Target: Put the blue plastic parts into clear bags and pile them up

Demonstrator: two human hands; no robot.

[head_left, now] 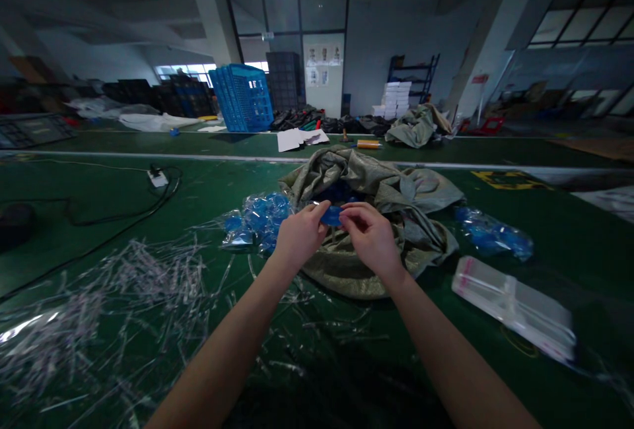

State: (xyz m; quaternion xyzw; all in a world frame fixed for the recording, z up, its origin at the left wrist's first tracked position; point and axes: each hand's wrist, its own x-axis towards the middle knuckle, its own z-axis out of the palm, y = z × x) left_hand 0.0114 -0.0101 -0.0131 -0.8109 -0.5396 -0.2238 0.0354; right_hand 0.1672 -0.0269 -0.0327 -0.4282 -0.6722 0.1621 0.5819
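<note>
Between my two hands is a small blue translucent plastic piece [331, 216], held above the mouth of a grey-green woven sack [356, 280]. My left hand [304, 234] pinches its left end, thumb on top. The fingertips of my right hand [370, 234] close on its right end. Inside the sack, dark blue pieces show partly behind my hands. Blue pieces in clear plastic bags [260, 218] lie just left of the sack. Another clear bag of blue pieces [495, 234] rests to its right.
A stack of clear plastic bags [515, 307] lies at right. Thin plastic strips [148, 277] litter the left of the green table [99, 201]. A power strip [158, 178] with cables is at far left. Behind stand a blue crate [242, 99], white papers [301, 139] and another sack [419, 127].
</note>
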